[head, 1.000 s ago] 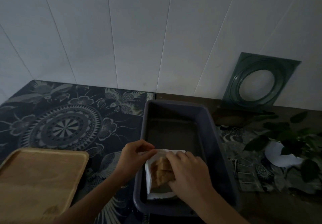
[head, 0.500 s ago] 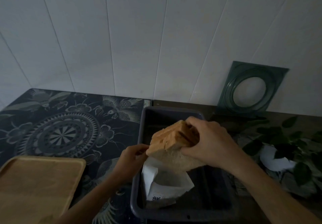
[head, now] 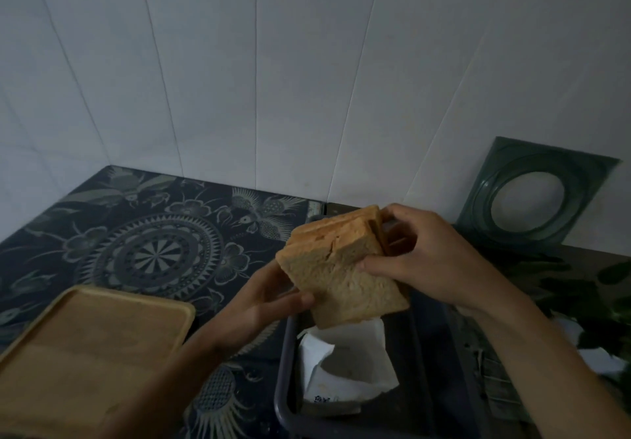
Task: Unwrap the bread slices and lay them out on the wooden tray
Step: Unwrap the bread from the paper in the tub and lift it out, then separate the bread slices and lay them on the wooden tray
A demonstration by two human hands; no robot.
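Bread: a stack of slices [head: 336, 268] is held in the air at the centre of the frame, tilted, with the crust edges turned to the upper left.
Right hand: the right hand [head: 423, 257] is wrapped around the right side of the stack, thumb pressed on the front slice.
Left hand: the left hand [head: 263, 298] is cupped under the stack's lower left corner, thumb laid on the front slice.
Wrapper: a white wrapper [head: 345, 367] is seen open and crumpled in the bin, directly below the bread.
Bin: a dark plastic bin [head: 283, 387] is placed at lower centre.
Tray: a wooden tray [head: 85, 353] is set at lower left, well apart from the bread.
Cloth: a dark patterned cloth [head: 150, 251] is spread under the tray.
Wall: pale panels [head: 273, 80] are seen filling the upper frame.
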